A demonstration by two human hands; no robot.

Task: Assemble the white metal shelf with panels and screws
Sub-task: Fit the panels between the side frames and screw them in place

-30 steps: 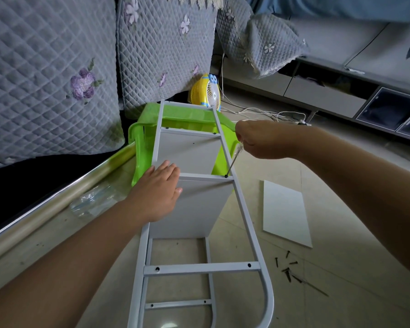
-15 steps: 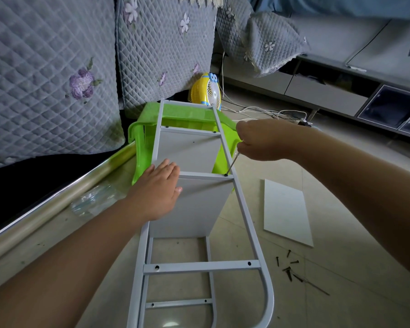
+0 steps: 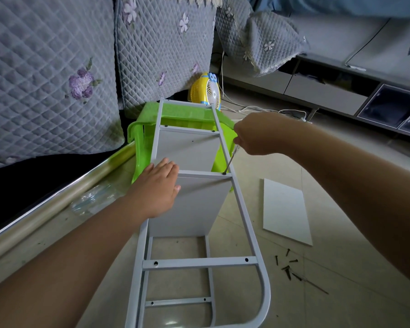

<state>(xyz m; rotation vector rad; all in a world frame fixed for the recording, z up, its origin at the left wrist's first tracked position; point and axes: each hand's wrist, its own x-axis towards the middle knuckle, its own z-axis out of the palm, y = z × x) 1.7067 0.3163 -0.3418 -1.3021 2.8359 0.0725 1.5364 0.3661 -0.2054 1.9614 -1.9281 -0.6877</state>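
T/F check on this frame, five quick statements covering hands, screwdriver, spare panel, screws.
1. The right hand grips a screwdriver. True.
2. The screwdriver tip sits at the frame's near rung. False: it is at the middle rung's right end.
3. The left hand lies flat on a panel. True.
4. The spare panel leans on the sofa. False: it lies flat on the floor.
5. Loose screws lie on the floor, right of the frame. True.

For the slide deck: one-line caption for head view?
Right hand drives screwdriver into shelf frame; left hand steadies panel.
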